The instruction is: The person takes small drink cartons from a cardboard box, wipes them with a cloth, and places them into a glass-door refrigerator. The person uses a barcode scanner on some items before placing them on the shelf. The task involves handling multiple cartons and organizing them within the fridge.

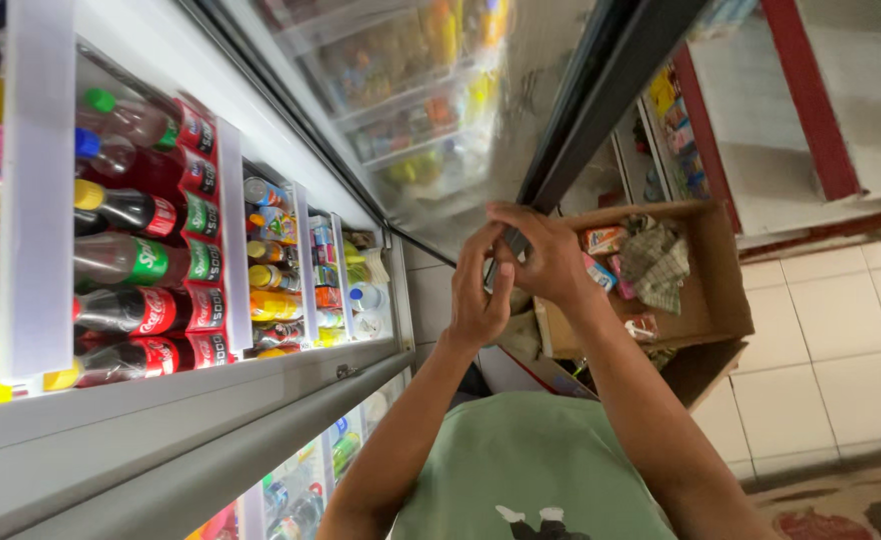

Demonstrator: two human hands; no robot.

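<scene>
A: Left hand (478, 300)?
B: Raised before the chest, fingers curled close together, fingertips against a small dark object (512, 243) shared with the other hand.
A: Right hand (546, 255)?
B: Cupped over the same object from above, fingers bent and pressed together, thumb side meeting the left fingertips. Held between both hands, mostly hidden; kind not discernible.
A: Position of the object?
B: Just below the lower end of the open cooler door's dark edge (601, 95), above the cardboard box (723, 290).
A: Surroundings?
B: Cooler shelves (36, 190) at left, stocked with soda bottles (146, 265) and cans (271, 250). Box on the tiled floor (841, 330), holding small packets (603, 240) and a checked cloth (658, 262).
</scene>
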